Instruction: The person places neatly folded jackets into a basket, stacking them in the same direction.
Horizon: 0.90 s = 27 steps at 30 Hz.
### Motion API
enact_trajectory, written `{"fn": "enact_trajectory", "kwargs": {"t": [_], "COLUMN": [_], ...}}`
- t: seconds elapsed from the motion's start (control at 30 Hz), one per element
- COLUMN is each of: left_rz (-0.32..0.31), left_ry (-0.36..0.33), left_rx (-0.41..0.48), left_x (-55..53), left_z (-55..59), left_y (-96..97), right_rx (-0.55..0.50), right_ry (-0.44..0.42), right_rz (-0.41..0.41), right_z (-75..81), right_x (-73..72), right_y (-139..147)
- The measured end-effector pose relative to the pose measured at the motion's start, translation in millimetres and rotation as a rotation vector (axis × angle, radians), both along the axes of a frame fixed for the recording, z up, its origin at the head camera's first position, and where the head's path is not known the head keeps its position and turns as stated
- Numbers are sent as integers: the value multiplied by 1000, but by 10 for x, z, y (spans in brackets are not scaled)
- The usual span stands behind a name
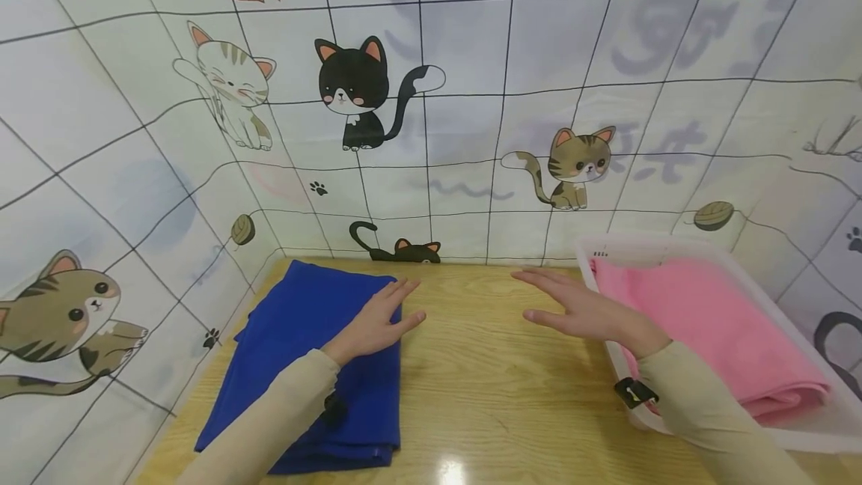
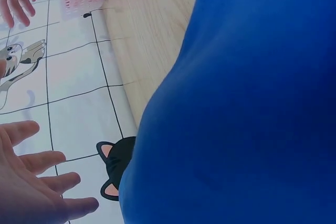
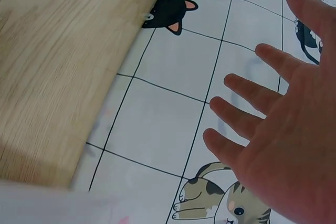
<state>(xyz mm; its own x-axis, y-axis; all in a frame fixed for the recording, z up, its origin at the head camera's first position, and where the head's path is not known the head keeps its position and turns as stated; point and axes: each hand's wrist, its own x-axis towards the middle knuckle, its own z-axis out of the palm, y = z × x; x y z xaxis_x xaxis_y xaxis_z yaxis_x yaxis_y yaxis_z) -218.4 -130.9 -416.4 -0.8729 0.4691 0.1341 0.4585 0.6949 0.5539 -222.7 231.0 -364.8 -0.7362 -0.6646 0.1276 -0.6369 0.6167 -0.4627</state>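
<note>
My left hand (image 1: 377,320) hovers over the right part of a folded blue cloth (image 1: 303,335), fingers straight and holding nothing. In the left wrist view the same blue cloth (image 2: 236,103) fills much of the picture, with the left hand's fingers (image 2: 63,182) spread beside it. Across from it, my right hand (image 1: 579,305) is held up near the left rim of a white basket (image 1: 616,358), its fingers extended. Inside that basket lies a folded pink cloth (image 1: 720,328). The right wrist view shows the right hand (image 3: 289,129) with spread fingers and nothing in it.
A wooden table (image 1: 471,395) lies under everything, with bare wood between the blue cloth and the basket. Behind and at the sides stands a white wall covering (image 1: 465,126) printed with grid lines and cartoon cats. A small black device (image 1: 635,393) sits at the right wrist.
</note>
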Motion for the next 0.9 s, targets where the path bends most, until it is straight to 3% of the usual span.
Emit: {"fn": "enact_trajectory", "kwargs": {"t": [0.53, 0.9], "left_rz": [23, 41], "left_ry": [11, -12], "left_rx": [8, 8], "left_x": [67, 103], "left_z": [41, 0], "left_y": [-154, -323], "right_rx": [-16, -49], "right_ry": [-21, -106], "right_rz": [27, 28], "right_z": [-121, -211], "right_x": [-52, -37], "right_y": [-298, -477]}}
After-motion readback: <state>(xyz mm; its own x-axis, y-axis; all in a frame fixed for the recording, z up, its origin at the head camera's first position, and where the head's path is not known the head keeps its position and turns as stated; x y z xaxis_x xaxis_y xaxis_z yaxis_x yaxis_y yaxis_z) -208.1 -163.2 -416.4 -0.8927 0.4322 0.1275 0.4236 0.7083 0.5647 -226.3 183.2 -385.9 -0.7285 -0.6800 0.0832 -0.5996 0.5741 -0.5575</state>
